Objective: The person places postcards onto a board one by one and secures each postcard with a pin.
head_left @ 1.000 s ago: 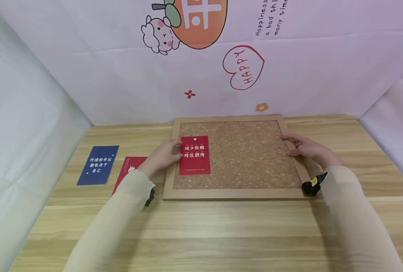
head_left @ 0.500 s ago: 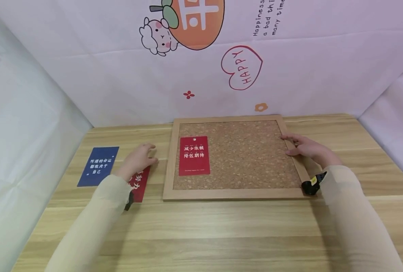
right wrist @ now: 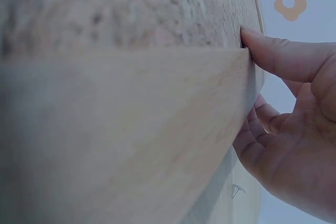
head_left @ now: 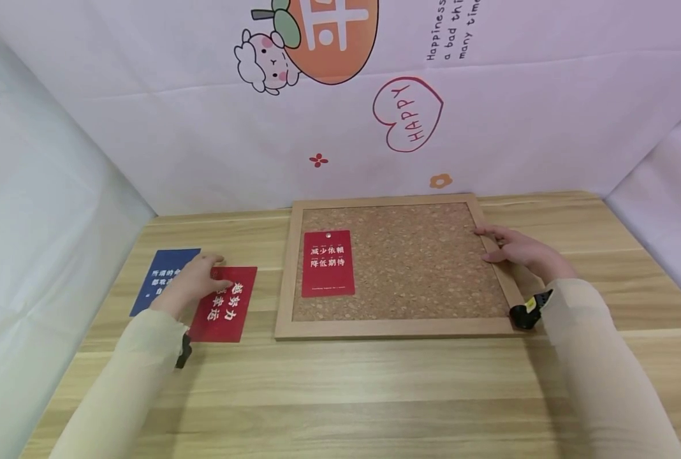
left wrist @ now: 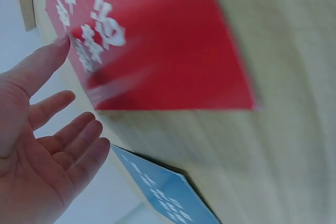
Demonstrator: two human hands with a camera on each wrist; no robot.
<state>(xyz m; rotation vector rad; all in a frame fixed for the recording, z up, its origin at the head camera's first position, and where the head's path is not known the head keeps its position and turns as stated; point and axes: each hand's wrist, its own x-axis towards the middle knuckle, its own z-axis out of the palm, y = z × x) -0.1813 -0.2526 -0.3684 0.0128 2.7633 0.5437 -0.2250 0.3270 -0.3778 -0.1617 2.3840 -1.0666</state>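
My left hand (head_left: 194,284) is over two cards on the left, palm and fingers loosely open, with nothing in its grip; I cannot tell whether the thumb touches the card below. My right hand (head_left: 518,250) grips the right side of the board (head_left: 426,261), thumb on the frame's inner edge, fingers bent against its outer side, their tips partly hidden.

Under my left hand lie a loose red card (head_left: 234,306) and, farther left, a blue card (head_left: 165,271). My hand and wrist cover part of the loose card's left side and the blue card's right side; the wrist view blurs the red one and cuts off the blue one. The cork-faced board lies to the right of both, a pinned card (head_left: 328,264), also red, on its left part, with a shiny pin (head_left: 328,235) near the card's top edge. In the right wrist view, a small pale tack-like object (right wrist: 237,190) sits beside the frame, too small to make out well.

All this is on a light wood-grain table (head_left: 340,395). Behind rises a white sheet (head_left: 203,140) printed with a heart reading "HAPPY"; an orange drawing and some lettering are cut off at the top. My pale sleeves run out of view below.
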